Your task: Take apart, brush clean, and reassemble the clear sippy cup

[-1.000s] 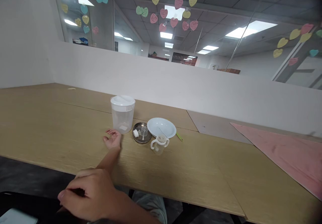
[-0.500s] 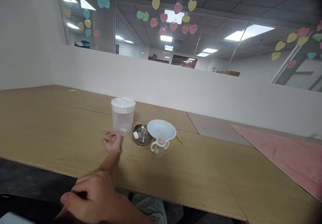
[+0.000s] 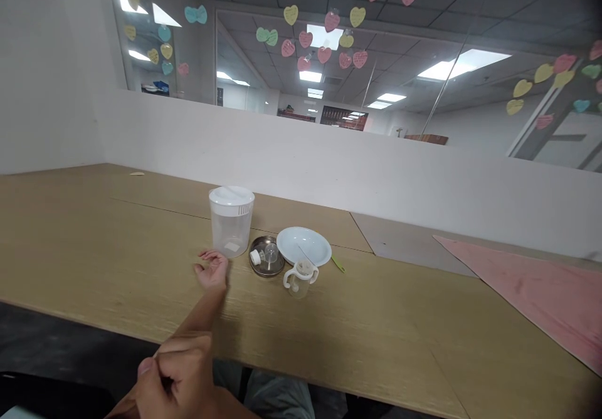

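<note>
Two hands (image 3: 214, 270) (image 3: 184, 365) — and one each of lidded tub (image 3: 231, 226), metal dish (image 3: 268, 271), pale bowl (image 3: 292, 241) and two-handled cup (image 3: 299, 285).

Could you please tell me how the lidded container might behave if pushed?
The lidded container is probably light, as its translucent walls look like plastic. Tapering toward its base, it may tip if pushed high.

Pale wooden table (image 3: 376, 331) has got a plain white wall (image 3: 301, 162) along its far edge, big glass window (image 3: 399, 39) above, heart-shaped paper notes (image 3: 357, 17) everywhere.
</note>
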A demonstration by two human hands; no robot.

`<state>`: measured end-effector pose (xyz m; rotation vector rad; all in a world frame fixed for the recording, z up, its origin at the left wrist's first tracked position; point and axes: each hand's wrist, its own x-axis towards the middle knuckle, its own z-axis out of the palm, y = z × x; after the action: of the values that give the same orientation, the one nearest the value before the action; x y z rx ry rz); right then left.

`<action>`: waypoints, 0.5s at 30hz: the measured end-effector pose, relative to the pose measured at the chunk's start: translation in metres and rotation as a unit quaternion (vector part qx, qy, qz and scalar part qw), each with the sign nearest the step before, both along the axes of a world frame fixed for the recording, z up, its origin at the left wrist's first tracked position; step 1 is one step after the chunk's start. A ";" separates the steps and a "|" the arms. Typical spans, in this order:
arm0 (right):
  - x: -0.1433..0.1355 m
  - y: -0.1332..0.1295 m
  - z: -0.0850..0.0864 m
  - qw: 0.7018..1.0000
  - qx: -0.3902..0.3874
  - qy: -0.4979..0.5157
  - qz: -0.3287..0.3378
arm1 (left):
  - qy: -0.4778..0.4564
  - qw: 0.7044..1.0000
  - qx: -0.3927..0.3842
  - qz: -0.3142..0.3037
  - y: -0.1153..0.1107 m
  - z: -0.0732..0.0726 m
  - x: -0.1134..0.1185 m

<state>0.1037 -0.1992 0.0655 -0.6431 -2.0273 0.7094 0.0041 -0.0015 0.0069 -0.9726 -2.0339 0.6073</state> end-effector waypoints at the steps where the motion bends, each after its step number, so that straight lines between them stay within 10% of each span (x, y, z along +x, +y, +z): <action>1: -0.001 0.001 -0.001 1.000 -0.011 -0.004 0.008 | -0.003 1.000 0.000 -0.002 0.000 0.001 0.000; 11: -0.001 0.003 0.003 0.998 0.019 0.053 0.015 | -0.045 0.997 -0.018 -0.066 -0.012 0.013 0.004; 15: 0.009 0.017 0.021 0.991 0.005 -0.028 0.133 | -0.034 0.994 -0.030 -0.097 -0.016 0.018 0.007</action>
<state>0.1131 -0.1824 0.0862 -0.3939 -2.1915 0.8441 0.0110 -0.0179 0.0251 -1.2240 -1.9600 0.5404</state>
